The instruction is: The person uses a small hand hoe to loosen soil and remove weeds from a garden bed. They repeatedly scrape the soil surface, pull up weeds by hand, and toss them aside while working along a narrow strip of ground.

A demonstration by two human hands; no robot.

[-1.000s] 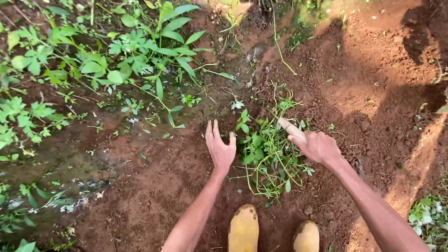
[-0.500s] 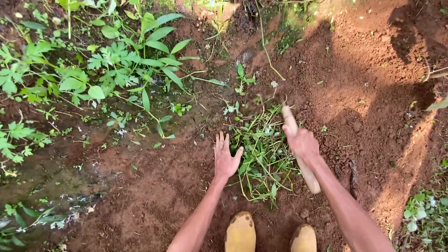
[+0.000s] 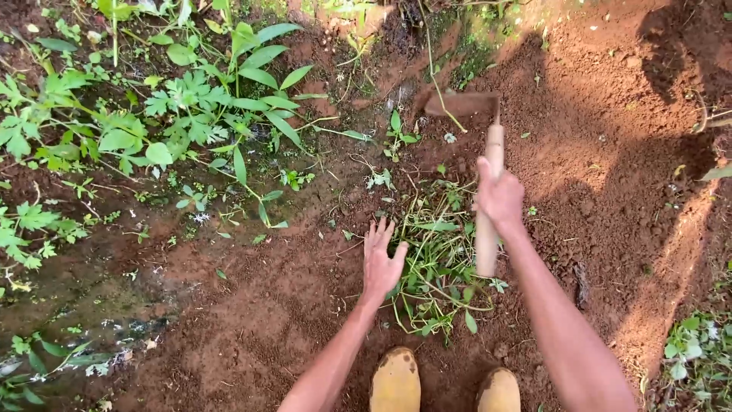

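Head | right hand (image 3: 499, 198) fingers grip wooden hoe handle (image 3: 488, 229) | left hand (image 3: 381, 263) fingers splayed

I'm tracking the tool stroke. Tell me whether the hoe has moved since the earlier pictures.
Yes. The hoe in the right hand has swung forward: its blade now bites the soil beyond the weed pile, having earlier been down over the pile.

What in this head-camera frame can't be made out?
- Right hand: its palm side is hidden around the wooden-handled hoe.
- Rusty hoe blade: its cutting edge blends into the red soil.
- Yellow boots: cut off by the bottom edge.
- Left hand: its palm faces down, unseen.
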